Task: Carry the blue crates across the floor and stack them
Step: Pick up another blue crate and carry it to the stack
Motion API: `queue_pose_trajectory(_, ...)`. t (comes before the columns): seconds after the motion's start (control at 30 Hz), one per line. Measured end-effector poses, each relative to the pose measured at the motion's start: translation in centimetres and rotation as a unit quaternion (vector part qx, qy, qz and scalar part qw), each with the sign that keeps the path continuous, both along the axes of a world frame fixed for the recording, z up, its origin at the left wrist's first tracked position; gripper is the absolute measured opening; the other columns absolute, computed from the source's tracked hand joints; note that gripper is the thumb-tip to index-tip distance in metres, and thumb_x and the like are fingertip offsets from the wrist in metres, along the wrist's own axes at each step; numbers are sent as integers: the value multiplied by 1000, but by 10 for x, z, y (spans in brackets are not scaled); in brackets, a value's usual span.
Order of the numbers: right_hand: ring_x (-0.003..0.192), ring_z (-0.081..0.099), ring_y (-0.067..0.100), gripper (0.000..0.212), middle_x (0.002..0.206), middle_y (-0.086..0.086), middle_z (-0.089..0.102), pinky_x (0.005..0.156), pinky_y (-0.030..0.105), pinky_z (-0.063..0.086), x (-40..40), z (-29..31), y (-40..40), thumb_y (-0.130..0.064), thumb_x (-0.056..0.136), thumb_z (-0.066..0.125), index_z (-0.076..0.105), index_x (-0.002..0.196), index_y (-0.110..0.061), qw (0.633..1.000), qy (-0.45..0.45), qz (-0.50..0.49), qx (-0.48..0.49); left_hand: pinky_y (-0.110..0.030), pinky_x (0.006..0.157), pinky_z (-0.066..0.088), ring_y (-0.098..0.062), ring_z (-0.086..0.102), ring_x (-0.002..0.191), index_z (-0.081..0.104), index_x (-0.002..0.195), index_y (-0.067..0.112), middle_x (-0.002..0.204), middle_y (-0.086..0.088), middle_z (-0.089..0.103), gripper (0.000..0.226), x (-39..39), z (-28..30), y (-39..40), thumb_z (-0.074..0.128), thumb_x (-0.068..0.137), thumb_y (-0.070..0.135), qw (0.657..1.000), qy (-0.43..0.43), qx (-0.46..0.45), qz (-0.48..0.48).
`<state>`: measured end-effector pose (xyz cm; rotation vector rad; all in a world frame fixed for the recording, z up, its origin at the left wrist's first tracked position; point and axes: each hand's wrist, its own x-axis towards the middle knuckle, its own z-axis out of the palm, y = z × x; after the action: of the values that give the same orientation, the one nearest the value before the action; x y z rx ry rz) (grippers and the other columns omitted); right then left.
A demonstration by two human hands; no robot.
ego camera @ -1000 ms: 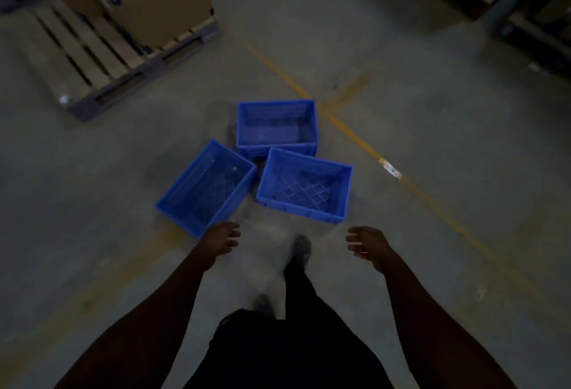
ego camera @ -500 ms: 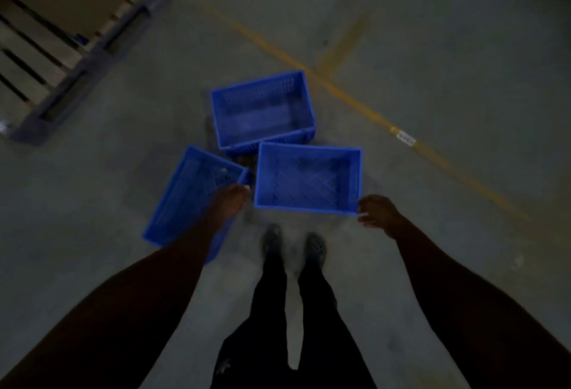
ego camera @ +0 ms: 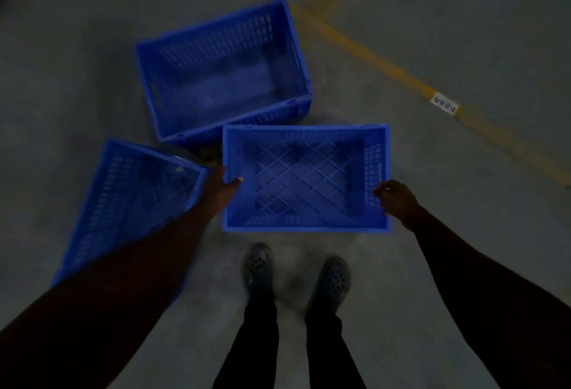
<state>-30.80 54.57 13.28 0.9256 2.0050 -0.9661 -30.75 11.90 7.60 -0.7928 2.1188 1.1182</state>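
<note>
Your left hand point(ego camera: 222, 186) and right hand point(ego camera: 395, 198) each curl over opposite short rims of the nearest blue crate point(ego camera: 304, 177) on the floor (balanced for lifting), two other crates point(ego camera: 222, 70) beside it.

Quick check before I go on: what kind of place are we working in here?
Probably a warehouse or industrial floor: bare grey concrete floor, a painted yellow floor line with a small printed label stuck on it, and three empty blue plastic crates, the nearest crate taken at its sides by the left hand and right hand.
</note>
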Motion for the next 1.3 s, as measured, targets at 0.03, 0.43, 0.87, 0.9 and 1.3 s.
queue_pose_trajectory(0.03, 57, 57, 13, 8, 94, 13, 61, 48, 19, 45, -1, -18, 4, -18, 94, 64, 57, 93, -20, 1000, 6, -5, 14, -49, 98, 53, -30, 63, 117, 54, 138, 14, 134, -12, 62, 72, 0, -28, -6, 78, 80, 48, 1000, 17, -2, 6)
queue_pose_trajectory(0.43, 113, 60, 37, 51, 129, 19, 60, 91, 42, 49, -22, -133, 19, -32, 91, 67, 53, 132, -5, 988, 48, -115, 89, -46, 88, 56, -34, 66, 107, 61, 123, 6, 120, -18, 66, 50, -13, -111, 1, 76, 81, 28, 986, 48, -124, 100)
queue_pose_trajectory(0.87, 35, 50, 16, 34, 63, 11, 55, 34, 21, 42, -34, -169, 26, -37, 94, 65, 53, 75, -13, 972, 98, -212, -8, -29, 53, 43, -13, 58, 54, 62, 82, 12, 73, -8, 61, 30, -14, -119, 11, 65, 96, 38, 975, 99, -40, 192)
queue_pose_trajectory(0.9, 38, 48, 18, 37, 62, 10, 52, 35, 21, 40, -34, -166, 26, -39, 94, 65, 50, 71, -14, 973, 98, -210, -11, -27, 48, 41, -8, 51, 43, 57, 74, 15, 65, -7, 55, 34, -13, -120, 10, 64, 96, 41, 976, 90, -40, 195)
queue_pose_trajectory(1.3, 45, 43, 22, 50, 56, 8, 47, 45, 31, 39, -8, -20, 42, -49, 91, 66, 48, 62, -12, 978, 93, -184, 17, -20, 35, 35, -13, 42, 35, 51, 67, 13, 55, -6, 49, 46, -17, 25, 14, 65, 93, 48, 982, 28, 6, 187)
